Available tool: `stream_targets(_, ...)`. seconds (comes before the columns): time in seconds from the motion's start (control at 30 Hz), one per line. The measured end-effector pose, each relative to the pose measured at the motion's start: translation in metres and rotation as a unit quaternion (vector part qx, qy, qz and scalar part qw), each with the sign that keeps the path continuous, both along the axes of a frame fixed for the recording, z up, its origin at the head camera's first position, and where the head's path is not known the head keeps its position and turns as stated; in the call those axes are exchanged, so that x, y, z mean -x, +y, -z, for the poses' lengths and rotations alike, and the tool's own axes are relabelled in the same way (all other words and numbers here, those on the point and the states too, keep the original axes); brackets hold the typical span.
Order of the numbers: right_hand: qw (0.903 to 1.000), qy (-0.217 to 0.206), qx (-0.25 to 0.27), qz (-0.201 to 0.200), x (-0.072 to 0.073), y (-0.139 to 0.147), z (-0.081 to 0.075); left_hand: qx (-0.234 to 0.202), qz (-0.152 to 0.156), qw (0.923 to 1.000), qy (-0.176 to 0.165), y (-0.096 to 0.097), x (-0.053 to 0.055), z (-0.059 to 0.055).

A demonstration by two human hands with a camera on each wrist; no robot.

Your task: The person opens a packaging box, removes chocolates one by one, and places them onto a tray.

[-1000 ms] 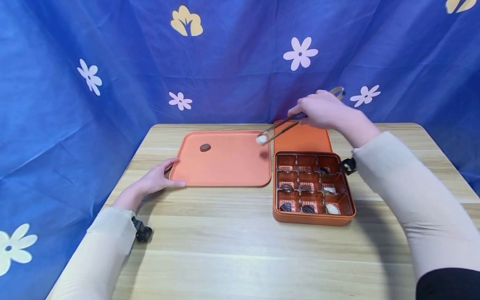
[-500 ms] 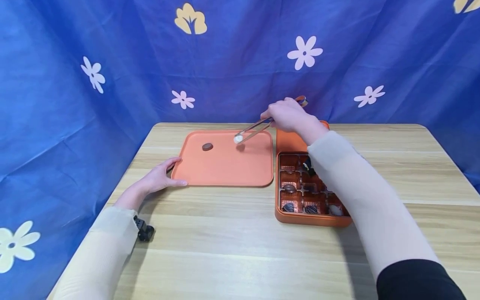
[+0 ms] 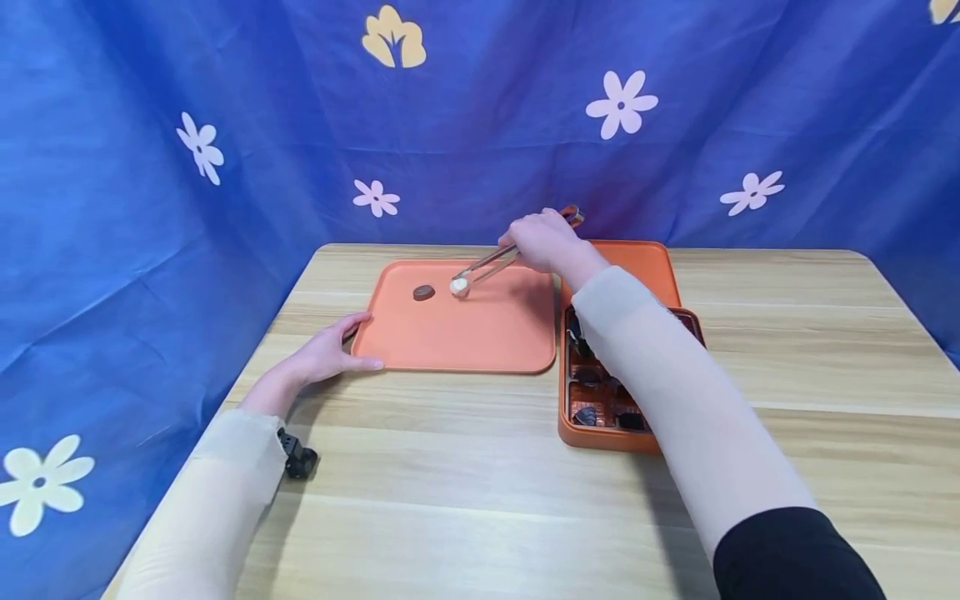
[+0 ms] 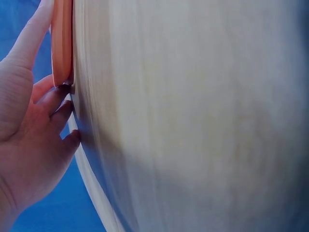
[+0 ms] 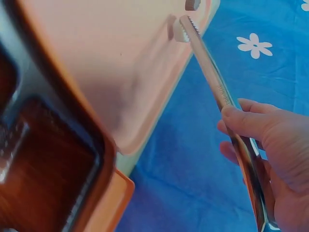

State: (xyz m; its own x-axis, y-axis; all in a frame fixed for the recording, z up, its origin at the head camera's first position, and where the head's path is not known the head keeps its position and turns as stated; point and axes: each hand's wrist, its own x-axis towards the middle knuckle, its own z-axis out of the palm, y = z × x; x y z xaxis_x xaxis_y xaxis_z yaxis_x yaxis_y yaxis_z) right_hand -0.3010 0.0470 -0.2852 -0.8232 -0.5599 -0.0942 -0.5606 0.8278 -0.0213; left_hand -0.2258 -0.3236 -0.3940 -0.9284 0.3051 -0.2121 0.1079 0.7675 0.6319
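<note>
Over the tray, the fingers of my right hand grip tongs with a white sweet at their tips; my left hand clasps the tray's near left corner.

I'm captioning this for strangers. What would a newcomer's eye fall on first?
Probably the vivid blue cloth with pale flowers behind the wooden table. Next, in the head view, the right hand holds metal tongs with a white piece at their tips, just right of a brown chocolate on the coral tray. The orange compartment box, to the tray's right, is partly hidden by the sleeve.
</note>
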Motion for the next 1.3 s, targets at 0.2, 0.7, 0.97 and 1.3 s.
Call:
stream_targets(0.2,0.9994,-0.03,0.01,0.014,0.003,-0.002,0.01,-0.005,-0.002,1.0,-0.002,0.0,0.0,0.001)
stream_targets(0.7,0.9997,-0.018,0.019,0.003,0.001,0.008,0.007,0.0,-0.005,1.0,-0.001,0.003,0.001,0.002)
stream_targets(0.97,0.9985,0.04,0.021,-0.03,-0.014,0.05,-0.023,0.007,-0.004,1.0,0.0,0.002,0.001,-0.002)
stream_targets(1.3,0.9954,0.078,0.019,-0.052,-0.057,0.131,-0.041,0.007,0.002,1.0,0.0,0.003,0.002,0.0)
